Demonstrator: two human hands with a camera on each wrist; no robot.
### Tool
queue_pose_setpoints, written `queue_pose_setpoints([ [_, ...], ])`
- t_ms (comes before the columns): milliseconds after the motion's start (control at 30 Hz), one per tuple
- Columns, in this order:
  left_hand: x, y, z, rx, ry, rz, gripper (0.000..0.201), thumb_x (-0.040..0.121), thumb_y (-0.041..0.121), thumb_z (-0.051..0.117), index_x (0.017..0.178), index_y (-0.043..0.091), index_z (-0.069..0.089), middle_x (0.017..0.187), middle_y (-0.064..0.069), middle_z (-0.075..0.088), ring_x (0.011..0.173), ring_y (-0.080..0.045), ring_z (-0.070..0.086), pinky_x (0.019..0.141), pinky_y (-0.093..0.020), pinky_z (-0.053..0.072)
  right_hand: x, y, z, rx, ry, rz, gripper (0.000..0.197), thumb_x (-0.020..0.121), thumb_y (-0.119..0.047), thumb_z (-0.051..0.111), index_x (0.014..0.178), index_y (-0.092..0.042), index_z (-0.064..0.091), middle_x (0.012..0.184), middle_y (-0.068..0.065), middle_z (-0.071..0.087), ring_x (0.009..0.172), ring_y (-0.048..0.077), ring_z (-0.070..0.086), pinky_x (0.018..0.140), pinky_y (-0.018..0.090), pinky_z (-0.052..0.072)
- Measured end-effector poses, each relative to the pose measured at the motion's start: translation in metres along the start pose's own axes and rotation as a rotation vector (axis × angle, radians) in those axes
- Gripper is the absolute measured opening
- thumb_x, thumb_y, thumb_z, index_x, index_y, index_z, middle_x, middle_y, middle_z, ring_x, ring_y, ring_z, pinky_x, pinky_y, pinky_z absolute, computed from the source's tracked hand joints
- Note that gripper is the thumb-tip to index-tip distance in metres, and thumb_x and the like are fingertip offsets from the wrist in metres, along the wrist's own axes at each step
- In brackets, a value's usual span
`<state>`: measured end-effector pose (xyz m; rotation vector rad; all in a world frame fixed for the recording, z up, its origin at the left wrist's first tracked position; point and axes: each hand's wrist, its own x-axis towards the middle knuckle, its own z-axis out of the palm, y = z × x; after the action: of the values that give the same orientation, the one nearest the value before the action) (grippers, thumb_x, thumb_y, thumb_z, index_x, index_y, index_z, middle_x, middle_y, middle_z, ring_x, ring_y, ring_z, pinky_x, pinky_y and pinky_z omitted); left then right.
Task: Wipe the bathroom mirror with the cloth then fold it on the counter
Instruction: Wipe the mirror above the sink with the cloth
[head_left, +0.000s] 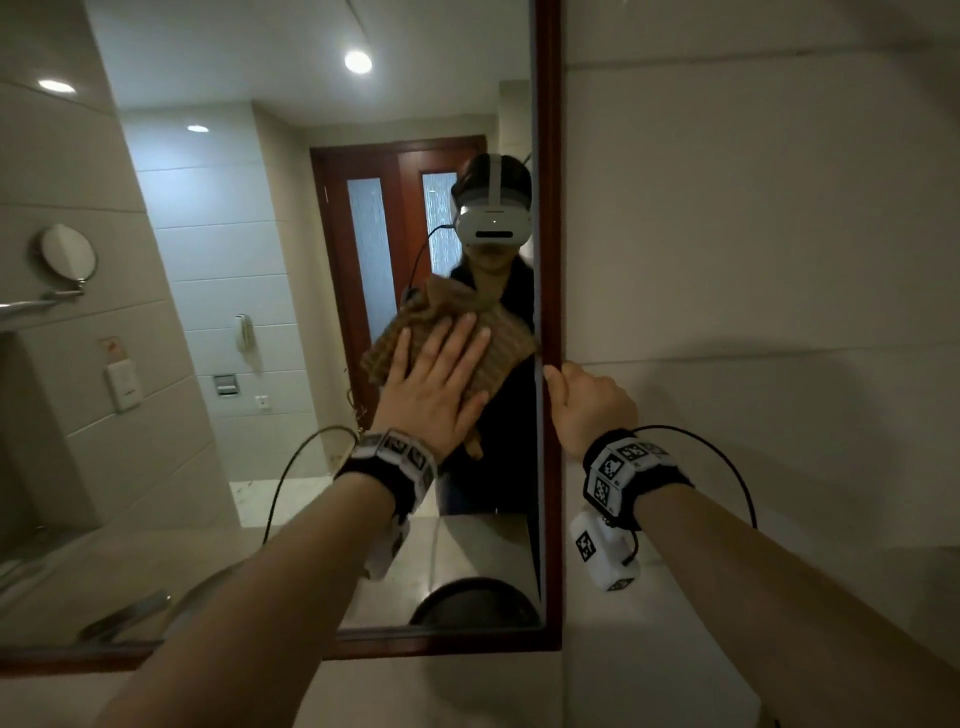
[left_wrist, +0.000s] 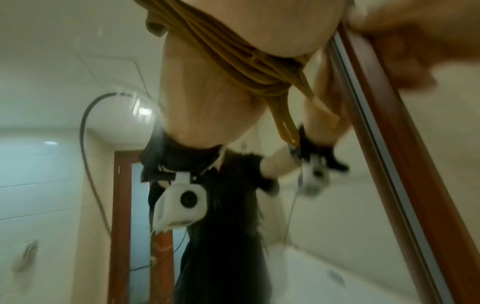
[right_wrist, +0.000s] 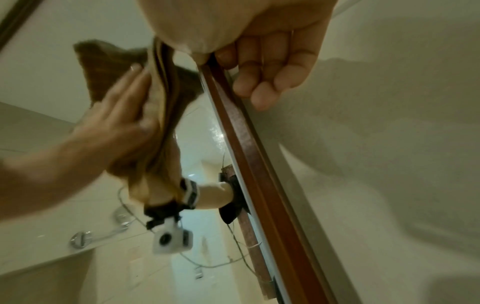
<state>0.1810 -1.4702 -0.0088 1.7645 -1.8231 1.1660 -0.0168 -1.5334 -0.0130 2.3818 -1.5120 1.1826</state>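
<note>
The brown woven cloth (head_left: 506, 353) lies flat against the glass of the wood-framed mirror (head_left: 234, 312), close to its right edge. My left hand (head_left: 434, 374) presses on the cloth with straight, spread fingers. In the left wrist view the bunched cloth (left_wrist: 233, 61) sits between my palm and its reflection. My right hand (head_left: 587, 400) grips the mirror's right frame (head_left: 549, 208), thumb on the glass side. The right wrist view shows that hand's fingers (right_wrist: 267, 67) curled over the frame (right_wrist: 249, 154), with the cloth (right_wrist: 161, 102) under the left hand (right_wrist: 111, 127) beside it.
A pale tiled wall (head_left: 753, 260) runs to the right of the mirror. The light counter (head_left: 467, 691) lies below the frame's bottom rail. The glass reflects a dark round object (head_left: 475, 603), a tap (head_left: 124, 618) and a small round wall mirror (head_left: 67, 254).
</note>
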Motion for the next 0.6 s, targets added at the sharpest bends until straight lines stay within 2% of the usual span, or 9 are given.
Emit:
queue_pose_setpoints([
  [67, 0.022, -0.008, -0.013, 0.003, 0.031, -0.039, 0.069, 0.096, 0.053, 0.028, 0.155, 0.025, 0.003, 0.162, 0.002, -0.004, 0.149, -0.019, 0.001, 0.118, -0.051, -0.002, -0.001, -0.001, 0.002, 0.012, 0.016, 0.001, 0.049, 0.101, -0.045, 0.027, 0.096, -0.007, 0.058, 0.088, 0.017, 0.066, 0.081, 0.036, 0.060, 0.061, 0.034, 0.035],
  [167, 0.013, -0.002, -0.004, -0.015, 0.035, -0.065, 0.071, 0.096, 0.053, 0.028, 0.155, 0.024, 0.000, 0.161, 0.001, -0.007, 0.149, -0.020, -0.004, 0.118, -0.052, -0.004, 0.000, -0.002, 0.000, 0.029, -0.017, 0.020, 0.049, 0.101, -0.047, 0.024, 0.096, -0.010, 0.056, 0.089, 0.015, 0.066, 0.082, 0.035, 0.061, 0.063, 0.034, 0.039],
  [300, -0.059, 0.022, 0.040, -0.046, -0.089, -0.043, 0.074, 0.094, 0.052, 0.032, 0.154, 0.024, 0.000, 0.161, 0.000, -0.002, 0.147, -0.025, 0.011, 0.117, -0.054, -0.001, 0.001, -0.001, -0.003, 0.030, -0.044, 0.024, 0.050, 0.101, -0.048, 0.022, 0.096, -0.011, 0.055, 0.089, 0.014, 0.066, 0.082, 0.034, 0.061, 0.063, 0.033, 0.038],
  [433, -0.130, 0.033, 0.066, -0.082, -0.236, -0.074, 0.074, 0.093, 0.051, 0.037, 0.154, 0.025, 0.005, 0.155, -0.001, 0.028, 0.137, -0.026, 0.034, 0.118, -0.054, 0.003, 0.001, 0.000, 0.000, 0.022, 0.015, -0.002, 0.048, 0.101, -0.046, 0.026, 0.093, -0.009, 0.056, 0.085, 0.015, 0.065, 0.079, 0.035, 0.060, 0.060, 0.033, 0.035],
  [533, -0.119, 0.025, 0.056, -0.077, -0.242, -0.071, 0.072, 0.093, 0.050, 0.040, 0.153, 0.026, 0.010, 0.152, 0.000, 0.034, 0.134, -0.026, 0.039, 0.118, -0.054, 0.006, 0.000, 0.001, 0.001, 0.055, 0.068, -0.028, 0.047, 0.101, -0.044, 0.028, 0.090, -0.007, 0.055, 0.078, 0.016, 0.063, 0.074, 0.036, 0.059, 0.059, 0.035, 0.038],
  [600, -0.088, 0.015, 0.042, -0.075, -0.172, -0.100, 0.072, 0.094, 0.051, 0.037, 0.153, 0.025, 0.007, 0.155, -0.002, 0.029, 0.137, -0.027, 0.033, 0.117, -0.054, 0.007, 0.000, 0.001, 0.002, 0.087, 0.061, -0.032, 0.048, 0.101, -0.045, 0.027, 0.091, -0.008, 0.055, 0.076, 0.016, 0.062, 0.072, 0.036, 0.058, 0.059, 0.035, 0.040],
])
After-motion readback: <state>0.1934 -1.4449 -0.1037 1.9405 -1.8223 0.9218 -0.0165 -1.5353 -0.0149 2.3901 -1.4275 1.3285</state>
